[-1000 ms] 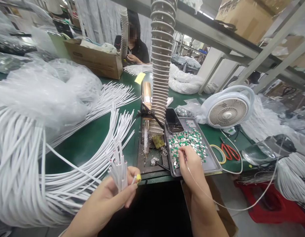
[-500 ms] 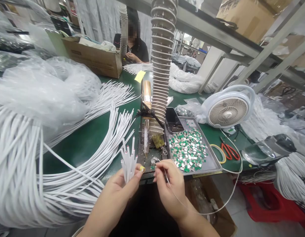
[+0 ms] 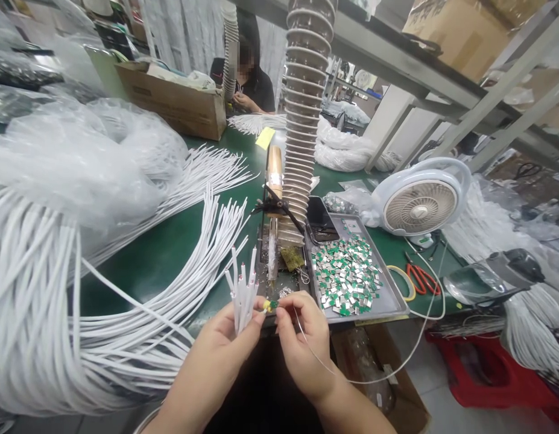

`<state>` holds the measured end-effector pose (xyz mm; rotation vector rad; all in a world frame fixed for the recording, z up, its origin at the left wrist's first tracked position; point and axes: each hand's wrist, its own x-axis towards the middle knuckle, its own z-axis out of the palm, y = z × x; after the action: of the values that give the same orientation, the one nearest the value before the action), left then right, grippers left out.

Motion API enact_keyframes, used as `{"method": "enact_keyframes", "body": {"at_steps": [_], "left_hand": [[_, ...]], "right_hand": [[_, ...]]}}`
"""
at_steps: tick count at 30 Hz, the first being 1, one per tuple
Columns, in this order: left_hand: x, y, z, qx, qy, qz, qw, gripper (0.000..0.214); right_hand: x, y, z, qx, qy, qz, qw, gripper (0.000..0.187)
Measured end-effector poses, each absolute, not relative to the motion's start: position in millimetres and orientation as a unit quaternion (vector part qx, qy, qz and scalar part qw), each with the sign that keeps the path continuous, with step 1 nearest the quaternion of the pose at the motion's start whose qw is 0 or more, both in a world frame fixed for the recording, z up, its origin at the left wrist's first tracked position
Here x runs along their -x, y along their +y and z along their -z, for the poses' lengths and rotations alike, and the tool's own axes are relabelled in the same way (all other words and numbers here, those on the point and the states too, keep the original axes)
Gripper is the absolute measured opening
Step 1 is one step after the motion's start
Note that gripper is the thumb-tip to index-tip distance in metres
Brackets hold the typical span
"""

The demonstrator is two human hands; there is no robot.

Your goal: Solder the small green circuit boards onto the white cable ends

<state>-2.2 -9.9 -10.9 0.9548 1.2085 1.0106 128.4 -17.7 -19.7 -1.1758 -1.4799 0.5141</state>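
Green-topped workbench (image 3: 138, 265) packed tight this morning, a huge coil of white cables (image 3: 35, 289) heaped on the left, a co-worker (image 3: 251, 81) busy far down the bench, and all the action is at the near edge! The left hand (image 3: 211, 355) is curled closed around a short bundle of white cables (image 3: 242, 295), their ends fanned upward, with a yellow-tipped thumb (image 3: 265, 305) pushed out to the side. The right hand (image 3: 304, 346) is almost closed, thumb and forefinger pinching a tiny green-and-silver chip (image 3: 272, 305) right beside that yellow tip. A thin wire (image 3: 374, 381) loops away from the right hand, passing below a metal tray (image 3: 390, 304) heaped with more chips (image 3: 347, 276). Now, the danger spots: that chip is so small that one slack pinch could drop it into the dark, scrap-littered plate (image 3: 271, 259) just beyond the hands, where it would be hard to spot. A loosening left grip could let the fanned cables slide apart, and a snag on that trailing wire could jerk the right hand or nudge the loaded tray!
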Motion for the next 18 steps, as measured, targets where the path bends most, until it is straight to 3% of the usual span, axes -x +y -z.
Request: {"method": "enact_keyframes", "body": {"at_steps": [11,18], "left_hand": [[1.5,-10.5,9.8,-0.404,0.503,-0.444,0.622,0.021],[-1.1,-8.6,5.0,-0.368,0.523,-0.430,0.637,0.021]], "right_hand": [[-130.1,-18.2,19.0,0.481,-0.647,-0.192,0.560,0.015],[-132.1,-28.9,34.4,0.448,-0.672,-0.116,0.578,0.038]]}}
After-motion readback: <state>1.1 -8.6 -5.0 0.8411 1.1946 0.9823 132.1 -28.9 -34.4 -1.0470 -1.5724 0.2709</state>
